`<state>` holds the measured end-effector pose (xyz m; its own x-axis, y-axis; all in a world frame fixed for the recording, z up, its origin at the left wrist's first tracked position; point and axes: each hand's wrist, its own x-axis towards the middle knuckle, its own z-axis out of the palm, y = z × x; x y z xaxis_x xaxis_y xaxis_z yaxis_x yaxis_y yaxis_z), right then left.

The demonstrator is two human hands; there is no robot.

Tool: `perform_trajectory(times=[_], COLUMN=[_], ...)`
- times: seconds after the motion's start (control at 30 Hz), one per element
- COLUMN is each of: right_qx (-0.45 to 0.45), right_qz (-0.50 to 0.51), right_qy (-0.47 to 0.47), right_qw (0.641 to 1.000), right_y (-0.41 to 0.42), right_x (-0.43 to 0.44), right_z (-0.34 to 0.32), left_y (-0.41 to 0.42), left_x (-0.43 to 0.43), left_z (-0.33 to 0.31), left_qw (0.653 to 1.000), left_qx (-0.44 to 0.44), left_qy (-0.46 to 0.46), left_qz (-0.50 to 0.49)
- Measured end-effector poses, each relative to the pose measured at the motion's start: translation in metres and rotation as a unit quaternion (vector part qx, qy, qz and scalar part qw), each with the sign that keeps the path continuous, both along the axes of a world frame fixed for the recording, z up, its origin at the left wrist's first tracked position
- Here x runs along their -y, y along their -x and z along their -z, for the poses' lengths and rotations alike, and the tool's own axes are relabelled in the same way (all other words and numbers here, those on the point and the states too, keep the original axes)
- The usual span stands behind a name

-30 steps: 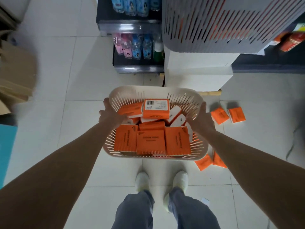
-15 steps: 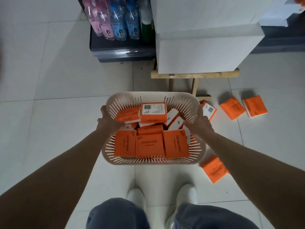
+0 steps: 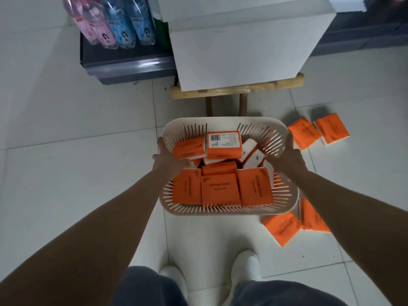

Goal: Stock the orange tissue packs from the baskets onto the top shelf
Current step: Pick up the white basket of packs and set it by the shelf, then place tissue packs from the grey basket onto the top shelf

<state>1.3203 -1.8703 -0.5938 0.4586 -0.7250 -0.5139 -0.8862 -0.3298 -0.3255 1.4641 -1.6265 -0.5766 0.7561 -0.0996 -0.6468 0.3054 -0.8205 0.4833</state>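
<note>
Entry: my left hand (image 3: 168, 160) and right hand (image 3: 287, 157) each clasp a side rim of the basket (image 3: 220, 122), orange tissue packs (image 3: 220, 189) heaped inside, loose packs (image 3: 305, 134) on the floor (image 3: 88, 173) beyond; risk, I judge: any tilt spills the heap.

This is a small shop, seen at floor level in an aisle. At far left a low dark shelf (image 3: 125, 65) carries rows of identical bottles, pink ones (image 3: 95, 25) beside blue ones (image 3: 132, 23), all with matching labels. A slotted basket (image 3: 220, 120) is full of identical orange tissue packs (image 3: 220, 191), one showing a barcode (image 3: 224, 144). More packs (image 3: 304, 133) lie on the pale tiled floor (image 3: 66, 151) at right. Plain white boxes (image 3: 242, 51) sit stacked on a wooden stand (image 3: 238, 88).
</note>
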Motion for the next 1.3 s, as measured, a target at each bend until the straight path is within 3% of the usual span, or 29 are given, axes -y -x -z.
perform_trajectory(times=[0.2,0.43,0.67,0.87,1.1,1.3], right_qx=[-0.027,-0.028,0.027,0.026,0.109,0.147], right_qz=[0.014,-0.083,-0.212,-0.367,-0.401,-0.425], right_qy=[0.011,0.066,0.080,0.177,0.240,0.303], right_qw=[0.999,0.994,0.974,0.913,0.878,0.840], right_y=[0.005,-0.011,-0.017,-0.009,-0.025,-0.057], right_x=[0.020,0.004,-0.025,-0.034,-0.030,-0.009], right_z=[-0.005,-0.073,-0.233,-0.407,-0.590,-0.692], left_y=[0.000,0.000,0.012,0.017,0.010,-0.009], left_x=[0.033,0.042,0.040,0.021,0.018,0.035], left_z=[0.005,-0.058,-0.216,-0.389,-0.575,-0.674], left_qw=[1.000,0.994,0.969,0.915,0.861,0.825], left_qx=[-0.006,-0.019,0.122,0.232,0.327,0.403], left_qy=[-0.002,-0.043,0.024,-0.011,-0.038,-0.073], left_qz=[0.012,0.098,0.214,0.330,0.388,0.390])
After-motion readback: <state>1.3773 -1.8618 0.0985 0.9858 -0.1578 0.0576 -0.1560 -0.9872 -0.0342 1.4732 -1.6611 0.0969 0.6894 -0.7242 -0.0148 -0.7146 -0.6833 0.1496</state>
